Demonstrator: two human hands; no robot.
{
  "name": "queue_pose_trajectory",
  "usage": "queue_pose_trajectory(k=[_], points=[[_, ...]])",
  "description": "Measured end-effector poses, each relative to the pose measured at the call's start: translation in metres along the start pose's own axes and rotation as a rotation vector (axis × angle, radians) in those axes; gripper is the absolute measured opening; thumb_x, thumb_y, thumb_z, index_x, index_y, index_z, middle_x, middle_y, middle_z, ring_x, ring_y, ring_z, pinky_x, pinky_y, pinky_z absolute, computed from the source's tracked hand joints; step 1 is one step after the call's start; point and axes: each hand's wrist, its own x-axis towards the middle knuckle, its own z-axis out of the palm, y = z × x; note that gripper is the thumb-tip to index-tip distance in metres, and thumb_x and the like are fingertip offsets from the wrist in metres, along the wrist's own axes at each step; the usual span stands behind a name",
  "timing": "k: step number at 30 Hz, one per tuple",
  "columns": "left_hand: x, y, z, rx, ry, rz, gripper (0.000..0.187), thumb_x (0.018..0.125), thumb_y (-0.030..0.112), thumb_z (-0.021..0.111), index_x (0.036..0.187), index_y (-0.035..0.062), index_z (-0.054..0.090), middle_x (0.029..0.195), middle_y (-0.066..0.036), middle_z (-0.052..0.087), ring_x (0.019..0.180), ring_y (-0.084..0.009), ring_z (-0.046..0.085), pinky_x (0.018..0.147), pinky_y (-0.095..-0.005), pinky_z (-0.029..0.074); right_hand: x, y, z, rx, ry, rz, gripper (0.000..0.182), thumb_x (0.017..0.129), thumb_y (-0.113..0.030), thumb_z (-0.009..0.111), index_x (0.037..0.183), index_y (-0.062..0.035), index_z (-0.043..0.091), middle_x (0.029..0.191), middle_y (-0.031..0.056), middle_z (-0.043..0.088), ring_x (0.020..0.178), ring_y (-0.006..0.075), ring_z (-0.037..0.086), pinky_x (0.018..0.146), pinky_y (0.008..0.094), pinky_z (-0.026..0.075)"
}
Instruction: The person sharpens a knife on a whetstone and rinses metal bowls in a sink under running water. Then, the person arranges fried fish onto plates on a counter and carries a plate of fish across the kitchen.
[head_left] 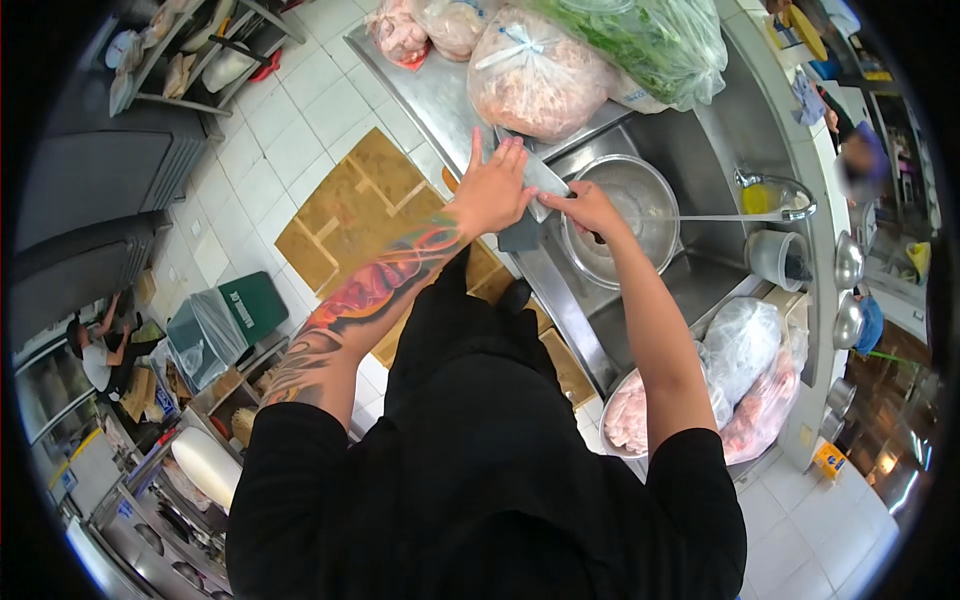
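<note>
My right hand point(590, 210) is closed round the dark handle of a cleaver point(546, 181), beside the sink's near edge. The wide metal blade points away toward the upper left. My left hand point(490, 190) lies on the blade with its fingers stretched out and apart, covering part of it. Under the blade and left hand, a dark grey block like a whetstone point(519, 237) shows at the counter's edge; the rest of it is hidden. Just right of the cleaver, a round metal bowl point(655, 225) sits in the sink point(707, 282) while water point(720, 217) runs from the tap point(797, 206).
Bags of pale raw meat point(535, 85) and a bag of leafy greens point(665, 45) rest on the counter ahead. More bagged meat point(755, 420) and a bowl of meat point(627, 415) are at my right. Flattened cardboard point(350, 205) covers the floor. Another person point(103, 355) is far left.
</note>
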Motion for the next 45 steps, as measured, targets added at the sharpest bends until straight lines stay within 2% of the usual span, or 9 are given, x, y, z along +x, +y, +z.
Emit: queue_pose_trajectory(k=[9,14,20,27,30,34,40,42,45], points=[[-0.037,0.05,-0.005,-0.017,0.014,-0.07,0.069,0.102,0.047,0.044,0.144,-0.0079,0.045,0.156,-0.023,0.038,0.146,-0.0331,0.036,0.115,-0.0715,0.013,-0.022,0.055,0.018,-0.035,0.104,-0.294,0.066,0.077,-0.059,0.078,0.098,0.003,0.074,0.076,0.017,0.071,0.069,0.0239,0.069,0.066,0.0374,0.052],[-0.079,0.106,-0.023,-0.154,-0.034,-0.092,0.072,0.1,0.049,0.045,0.142,-0.009,0.047,0.154,-0.024,0.04,0.147,-0.0334,0.034,0.116,-0.0703,0.012,-0.103,0.055,0.017,-0.32,0.011,-0.129,0.07,0.078,-0.063,0.075,0.098,0.0043,0.074,0.074,0.0213,0.069,0.072,0.0287,0.071,0.068,0.0386,0.053],[-0.003,0.024,-0.002,-0.11,0.026,-0.162,0.069,0.101,0.046,0.047,0.143,-0.0082,0.044,0.155,-0.022,0.041,0.146,-0.0316,0.036,0.117,-0.0688,0.011,0.02,0.035,0.007,-0.274,0.208,-0.262,0.073,0.081,-0.063,0.071,0.101,0.0073,0.071,0.093,0.0317,0.069,0.092,0.039,0.071,0.078,0.0447,0.053],[-0.082,0.106,-0.019,-0.203,-0.087,-0.079,0.072,0.103,0.05,0.041,0.145,-0.0087,0.042,0.155,-0.023,0.039,0.147,-0.0354,0.034,0.121,-0.0615,0.011,-0.099,0.063,0.017,-0.438,-0.042,-0.079,0.077,0.082,-0.069,0.066,0.1,0.0062,0.07,0.095,0.0301,0.07,0.092,0.0433,0.069,0.079,0.0499,0.052],[-0.07,0.095,-0.017,-0.223,-0.047,-0.085,0.072,0.103,0.049,0.041,0.145,-0.0088,0.043,0.155,-0.023,0.04,0.147,-0.0353,0.034,0.122,-0.0603,0.011,-0.079,0.086,0.016,-0.411,0.06,-0.193,0.074,0.083,-0.068,0.067,0.095,0.0052,0.07,0.089,0.0284,0.07,0.087,0.0428,0.069,0.075,0.0496,0.052],[0.003,0.018,-0.003,-0.133,0.024,-0.117,0.069,0.103,0.047,0.04,0.141,-0.0102,0.046,0.151,-0.024,0.044,0.145,-0.0332,0.038,0.121,-0.0606,0.013,-0.008,0.01,-0.001,-0.254,0.046,-0.18,0.068,0.083,-0.064,0.07,0.09,0.0035,0.071,0.078,0.0226,0.07,0.077,0.0398,0.07,0.066,0.0457,0.051],[-0.076,0.104,-0.02,-0.224,-0.097,-0.069,0.077,0.099,0.052,0.047,0.142,-0.0113,0.044,0.151,-0.025,0.043,0.146,-0.0357,0.036,0.122,-0.0595,0.013,-0.09,0.051,0.007,-0.468,0.021,-0.218,0.059,0.084,-0.056,0.074,0.097,0.0019,0.073,0.082,0.0235,0.071,0.078,0.037,0.071,0.068,0.0459,0.052],[-0.074,0.104,-0.019,-0.211,-0.104,-0.069,0.079,0.098,0.054,0.047,0.143,-0.0114,0.044,0.152,-0.025,0.043,0.146,-0.0362,0.035,0.122,-0.0587,0.013,-0.117,0.045,0.004,-0.466,-0.115,-0.013,0.061,0.085,-0.059,0.072,0.1,0.0005,0.073,0.085,0.0242,0.071,0.082,0.0385,0.07,0.073,0.0477,0.053],[-0.032,0.067,-0.006,-0.166,0.021,-0.091,0.074,0.099,0.049,0.048,0.141,-0.0117,0.045,0.15,-0.026,0.044,0.144,-0.0358,0.038,0.123,-0.0562,0.015,-0.04,0.057,0.005,-0.553,0.151,-0.215,0.066,0.085,-0.064,0.068,0.093,0.0019,0.073,0.086,0.0266,0.071,0.083,0.0394,0.071,0.074,0.0468,0.054]])
